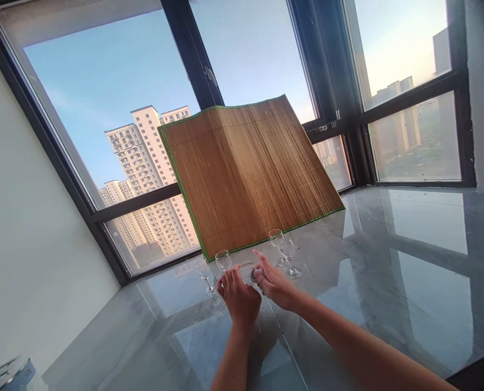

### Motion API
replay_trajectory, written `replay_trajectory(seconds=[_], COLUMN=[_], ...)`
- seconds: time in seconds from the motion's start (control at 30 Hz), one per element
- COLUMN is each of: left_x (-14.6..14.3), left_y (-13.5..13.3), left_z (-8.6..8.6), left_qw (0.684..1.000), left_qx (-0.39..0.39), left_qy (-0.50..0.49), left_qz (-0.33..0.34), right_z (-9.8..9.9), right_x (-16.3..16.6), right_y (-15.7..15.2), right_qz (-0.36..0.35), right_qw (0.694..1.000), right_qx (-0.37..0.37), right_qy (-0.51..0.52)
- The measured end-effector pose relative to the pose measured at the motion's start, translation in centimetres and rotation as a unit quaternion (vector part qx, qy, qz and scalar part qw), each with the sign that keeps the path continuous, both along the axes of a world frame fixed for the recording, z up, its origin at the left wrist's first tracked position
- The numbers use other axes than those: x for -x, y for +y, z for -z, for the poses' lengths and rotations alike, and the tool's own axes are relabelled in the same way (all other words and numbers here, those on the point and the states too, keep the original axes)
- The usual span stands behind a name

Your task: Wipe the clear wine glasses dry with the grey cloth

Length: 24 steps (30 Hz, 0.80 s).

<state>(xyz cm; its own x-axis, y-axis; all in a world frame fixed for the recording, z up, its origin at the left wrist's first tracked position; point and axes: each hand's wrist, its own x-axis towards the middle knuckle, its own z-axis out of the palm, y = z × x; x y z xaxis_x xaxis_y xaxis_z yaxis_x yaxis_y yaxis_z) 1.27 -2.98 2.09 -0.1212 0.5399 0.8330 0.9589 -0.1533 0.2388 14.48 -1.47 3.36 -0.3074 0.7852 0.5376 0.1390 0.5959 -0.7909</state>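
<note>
Both hands meet low over the grey marbled surface. My left hand (238, 296) has its fingers curled at the left side of a clear glass (247, 265), probably a wine glass, whose lower part is hidden. From the right, my right hand (275, 281) closes thumb and fingers on the same glass, its index finger pointing up and away. A small greyish patch shows at the right thumb; I cannot make it out. Left of the hands stand a stemmed wine glass (203, 271) and another wine glass (222, 260). Two more, a front wine glass (285, 247) and a rear wine glass (275, 235), stand upright to the right.
Behind the glasses a brown bamboo mat (250, 174) with green edging leans against the dark window frame (196, 54). The glossy surface (388, 304) reflects the windows. A white wall (30, 217) borders the left, with a blue and silver container (11, 374) in the lower corner.
</note>
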Motion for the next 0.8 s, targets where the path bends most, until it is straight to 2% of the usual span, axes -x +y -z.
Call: replay_trajectory(seconds=[0.17, 0.27, 0.4, 0.53, 0.63, 0.8], left_x=[-0.1, 0.1, 0.2, -0.1, -0.3, -0.6], left_y=[-0.2, -0.3, -0.9, -1.5, -1.5, -0.7], left_z=[-0.4, -0.9, -1.7, -2.1, -2.0, -1.4], left_qw=[1.0, 0.996, 0.98, 0.967, 0.972, 0.991], left_qx=[-0.027, -0.081, -0.177, -0.224, -0.212, -0.115], left_qy=[-0.01, -0.026, -0.037, -0.043, -0.026, -0.012], left_qz=[0.005, 0.03, 0.087, 0.111, 0.103, 0.074], right_z=[-1.0, -2.2, -3.3, -3.5, -3.5, -3.4], right_x=[-0.2, -0.7, -1.2, -1.4, -1.0, -0.3], right_y=[-0.9, -2.4, -4.7, -6.0, -6.0, -4.6], right_qz=[0.017, 0.025, 0.04, 0.069, 0.093, 0.161], right_qw=[0.996, 0.988, 0.965, 0.94, 0.94, 0.969], right_qx=[-0.09, -0.147, -0.25, -0.323, -0.314, -0.173], right_qy=[-0.014, -0.028, -0.064, -0.082, -0.095, -0.07])
